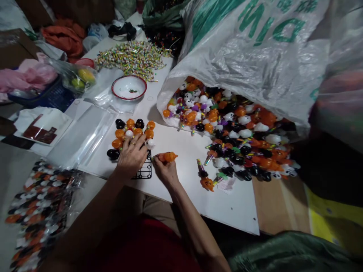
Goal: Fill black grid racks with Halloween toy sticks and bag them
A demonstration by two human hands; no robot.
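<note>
My right hand is closed around an orange pumpkin-headed toy, its head pointing right, just above the table. My left hand lies with fingers stretched over a cluster of small toy heads, touching some of them. In that cluster are orange heads, black heads and a white ghost head. Under and beside the left hand is a black plastic grid rack; the hand hides much of it. To the right lie loose toys with coloured tubes, one with an orange head.
A large white woven sack spills a heap of mixed toys onto the white table. Further back are a red-rimmed bowl and a pile of small coloured tubes. Clear plastic bags lie left; packed toys sit lower left.
</note>
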